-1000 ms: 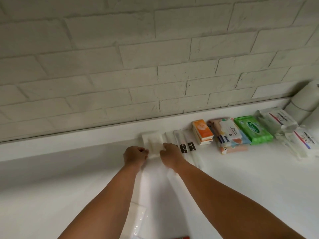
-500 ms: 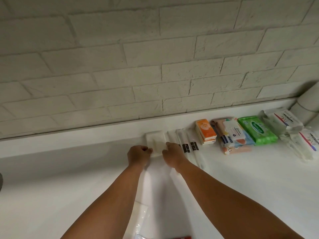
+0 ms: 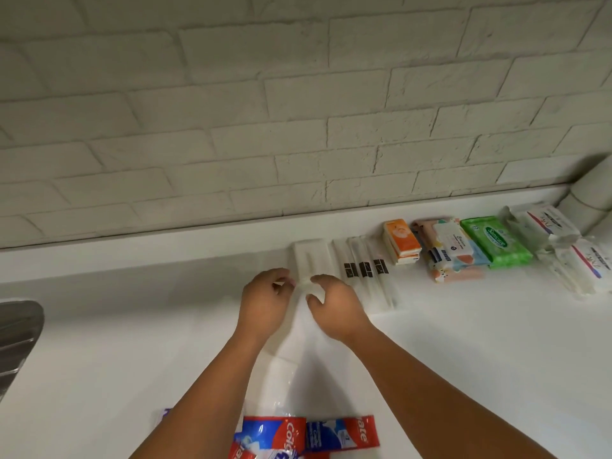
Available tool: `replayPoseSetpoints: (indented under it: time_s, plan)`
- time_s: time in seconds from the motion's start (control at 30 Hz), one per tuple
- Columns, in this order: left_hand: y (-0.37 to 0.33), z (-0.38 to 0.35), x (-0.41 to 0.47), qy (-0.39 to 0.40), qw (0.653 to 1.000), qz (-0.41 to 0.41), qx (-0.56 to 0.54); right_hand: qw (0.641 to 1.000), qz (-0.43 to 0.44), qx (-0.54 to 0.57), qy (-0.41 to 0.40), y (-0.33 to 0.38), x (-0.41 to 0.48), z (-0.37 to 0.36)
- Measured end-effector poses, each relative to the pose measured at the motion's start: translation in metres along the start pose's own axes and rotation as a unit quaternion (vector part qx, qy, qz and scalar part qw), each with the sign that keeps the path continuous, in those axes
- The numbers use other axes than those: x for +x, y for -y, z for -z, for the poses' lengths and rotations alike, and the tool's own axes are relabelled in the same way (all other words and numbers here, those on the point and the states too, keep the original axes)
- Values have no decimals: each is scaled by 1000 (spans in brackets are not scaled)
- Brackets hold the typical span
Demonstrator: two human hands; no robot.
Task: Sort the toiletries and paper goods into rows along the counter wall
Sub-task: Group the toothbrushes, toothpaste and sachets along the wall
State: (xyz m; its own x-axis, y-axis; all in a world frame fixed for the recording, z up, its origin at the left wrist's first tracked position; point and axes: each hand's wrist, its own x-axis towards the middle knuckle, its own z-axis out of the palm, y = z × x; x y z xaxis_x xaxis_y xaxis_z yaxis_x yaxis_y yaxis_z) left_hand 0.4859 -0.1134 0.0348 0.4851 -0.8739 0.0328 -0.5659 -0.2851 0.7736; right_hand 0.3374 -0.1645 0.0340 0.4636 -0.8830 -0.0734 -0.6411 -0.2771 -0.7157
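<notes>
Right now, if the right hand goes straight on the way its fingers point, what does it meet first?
Probably the white packet lying just ahead of the right hand, then the counter's back ledge behind it. Depth is unclear.
</notes>
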Motion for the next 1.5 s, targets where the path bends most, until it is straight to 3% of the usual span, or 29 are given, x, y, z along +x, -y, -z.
replayPoseSetpoints:
  time_s: [0.23, 0.4, 0.5, 0.8, 1.13, 1.3, 1.4, 1.5]
  plan:
    - [54, 31, -51, 77, 996, -35, 22, 999, 1, -29, 44, 4, -47, -38]
    - [91, 44, -77, 114, 978, -30, 173, 993, 3, -86, 86, 8, -71, -67]
    - [104, 46, -87, 143, 969, -7, 201, 986, 12, -140, 95, 10, -79, -78]
    - [117, 44, -95, 145, 960, -37, 236, 979, 20, -173, 105, 11, -81, -95]
    - [120, 44, -90, 166, 980, -3, 112, 991, -48, -56, 115, 12, -82, -98]
    - [107, 51, -89, 145, 986, 10, 79, 995, -39, 3, 87, 13, -83, -87]
    - [89, 58, -91, 108, 994, 20, 7, 998, -27, 28, 49, 12, -79, -77]
    - [68, 68, -96, 19, 997, -2, -80, 992, -62, 94, -52, 12, -75, -67]
